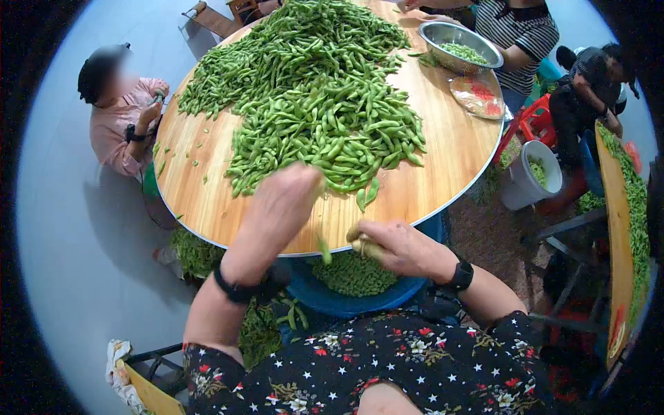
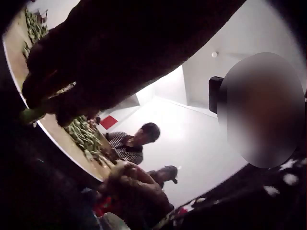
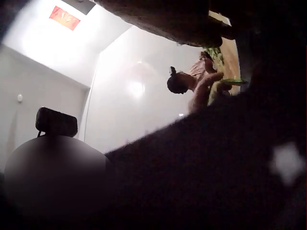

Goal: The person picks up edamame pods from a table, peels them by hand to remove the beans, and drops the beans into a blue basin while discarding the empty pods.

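Right hand (image 1: pixel 398 247) is held just off the near edge of the round wooden table (image 1: pixel 443 159), with its fingers curled round a pale pod (image 1: pixel 362 244) that is pinched at the fingertips, directly over a blue basin (image 1: pixel 325 299) already filled with green pods. Left hand (image 1: pixel 280 204) is raised over the near side of the table and blurred in the head view; in the left wrist view its fingers are seen curled round a green pod (image 2: pixel 32 115), of which only the end shows. A loose pod (image 1: pixel 324 250) is seen between the two hands, above the basin. A heap of pods (image 1: pixel 325 117) is spread from the middle of the table to its far edge. A steel bowl (image 1: pixel 443 33) is set at the far right of the table, and a white bucket (image 1: pixel 515 190) stands on the floor to the right (other people are seated around). The pods are judged to be light, slightly fuzzy and springy rather than brittle, so they are easily bent or dropped. Each is best pinched near one tip, with thumb pressure applied along the seam, not across the swollen beans.
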The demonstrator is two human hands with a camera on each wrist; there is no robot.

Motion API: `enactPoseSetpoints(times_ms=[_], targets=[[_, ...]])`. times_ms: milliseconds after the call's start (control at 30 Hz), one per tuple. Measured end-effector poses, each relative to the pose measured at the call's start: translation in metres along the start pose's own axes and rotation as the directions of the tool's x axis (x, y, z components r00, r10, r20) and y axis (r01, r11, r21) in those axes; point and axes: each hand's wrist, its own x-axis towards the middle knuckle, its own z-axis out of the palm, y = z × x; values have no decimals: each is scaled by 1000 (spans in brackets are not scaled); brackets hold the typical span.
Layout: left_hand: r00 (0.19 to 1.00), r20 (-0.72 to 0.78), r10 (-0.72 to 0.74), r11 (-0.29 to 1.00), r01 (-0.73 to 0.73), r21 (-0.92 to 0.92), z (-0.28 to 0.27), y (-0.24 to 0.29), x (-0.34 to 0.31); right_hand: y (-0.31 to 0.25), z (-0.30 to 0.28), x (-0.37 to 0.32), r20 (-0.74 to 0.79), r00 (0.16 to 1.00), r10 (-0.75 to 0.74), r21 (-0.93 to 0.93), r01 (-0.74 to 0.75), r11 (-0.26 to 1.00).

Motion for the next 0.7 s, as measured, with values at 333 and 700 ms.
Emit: enactPoseSetpoints(times_ms=[333, 700], targets=[[997, -70, 29, 999, -28, 20, 40, -16, 52, 8, -12, -26, -13, 985, 174, 291, -163, 943], [929, -347, 130, 961, -204, -186, 18, 27, -50, 3, 0, -14, -300, 953, 39, 152, 8, 988]])
